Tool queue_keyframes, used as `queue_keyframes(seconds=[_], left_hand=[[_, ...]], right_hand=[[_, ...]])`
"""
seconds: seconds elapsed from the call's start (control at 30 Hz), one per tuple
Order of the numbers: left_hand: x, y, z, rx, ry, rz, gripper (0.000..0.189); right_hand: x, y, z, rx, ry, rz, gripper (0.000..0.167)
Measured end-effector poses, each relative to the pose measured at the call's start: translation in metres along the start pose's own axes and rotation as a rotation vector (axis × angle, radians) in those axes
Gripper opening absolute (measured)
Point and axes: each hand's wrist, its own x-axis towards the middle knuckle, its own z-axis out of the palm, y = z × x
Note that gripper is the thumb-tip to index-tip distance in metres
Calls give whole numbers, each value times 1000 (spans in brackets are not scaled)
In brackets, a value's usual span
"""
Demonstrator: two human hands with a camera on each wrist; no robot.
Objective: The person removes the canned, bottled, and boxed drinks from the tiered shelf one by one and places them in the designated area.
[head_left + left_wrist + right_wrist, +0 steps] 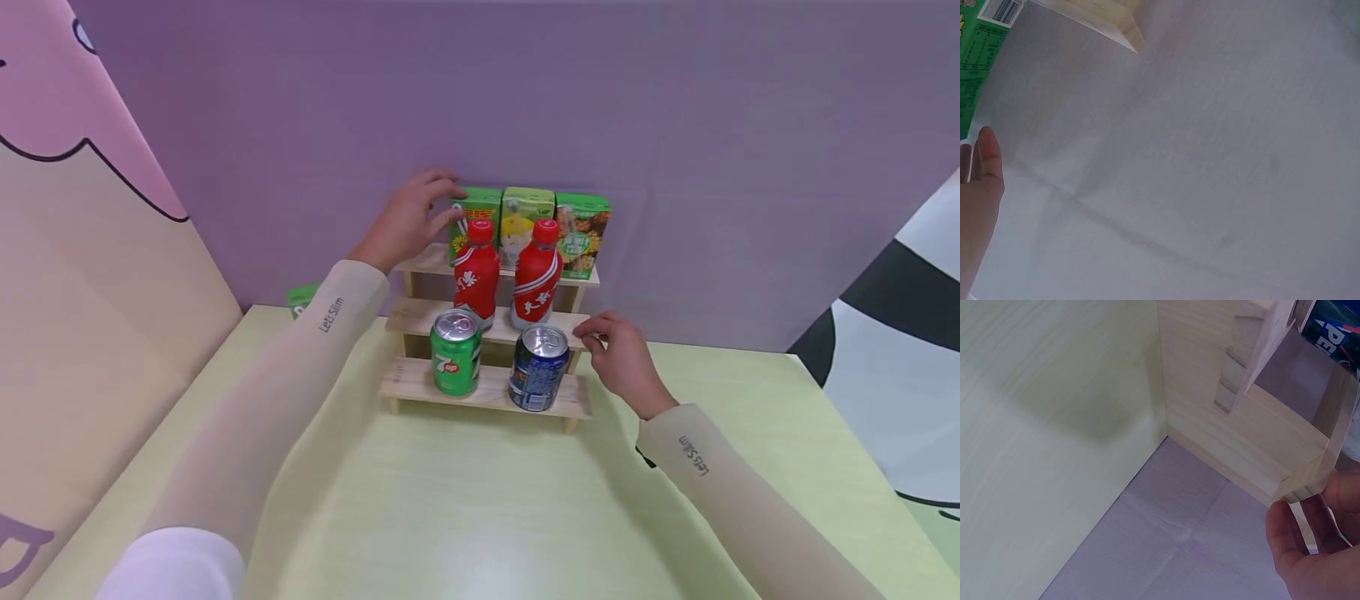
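The left hand (411, 218), fingers loosely spread, was at the upper corner of a green carton (486, 202), leftmost of three on the top tier of the wooden rack (408, 379); from my spot I couldn't tell whether they touched. The right hand (621, 360) pinched the middle tier's right end, near two red bottles (477, 279).

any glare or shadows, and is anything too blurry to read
Head view: pale glare on the tabletop, soft shadows beside both sleeves; left wrist: dim, fine print on the green drink carton unreadable; right wrist: a soft shadow on the tabletop, "PE" readable on the Pepsi can.
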Motion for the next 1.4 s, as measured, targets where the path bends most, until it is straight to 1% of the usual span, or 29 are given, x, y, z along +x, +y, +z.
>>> queue_keyframes(seconds=[0.07, 0.2, 0.3, 0.4, 0.5, 0.57, 0.67, 0.77, 0.87, 0.93, 1.0, 1.07, 1.17, 1.2, 1.3, 1.4], left_hand=[[0, 1, 0, -9, -13, -10, 34], [-3, 3, -2, -56, -13, 2, 24], [-8, 2, -4, -71, 22, 16, 19], [-16, -4, -7, -84, 75, 1, 16], [-24, -12, -15, -106, 132, -13, 15], [-31, -18, -24, -115, 149, -18, 14], [-42, -31, -38, -123, 158, -5, 13], [-52, -46, -50, -140, 166, -6, 12], [-62, -62, -58, -135, 191, -6, 14], [-67, -71, -61, -131, 199, -9, 19], [-71, -78, -60, -103, 181, -37, 20], [-73, -83, -56, -78, 154, -65, 19], [-74, -91, -43, -46, 96, -115, 16], [-75, -94, -38, -36, 84, -121, 15], [-78, -100, -24, -31, 32, -160, 13], [-84, -107, -13, -13, 6, -182, 12]], right_hand=[[1, -2, 1, 3, -4, -5, 18], [3, -5, 2, 9, -12, -10, 18], [4, -6, 4, 10, -12, -17, 18], [5, -5, 4, 4, -11, -17, 18], [5, -3, 3, 2, -15, -13, 18], [5, -2, 3, 0, -16, -11, 19], [5, 0, 1, 1, -14, -8, 20], [4, 3, -2, 3, -14, -4, 20], [4, 5, -5, 2, -9, -5, 20], [3, 7, -8, 2, -2, -2, 20], [2, 10, -10, -1, 10, -1, 20], [0, 12, -12, 1, 18, 4, 20], [-2, 14, -13, 2, 27, 6, 19], [-3, 15, -13, 3, 30, 6, 19], [-3, 15, -12, 4, 30, 8, 19], [-3, 13, -9, 6, 20, 11, 19]])
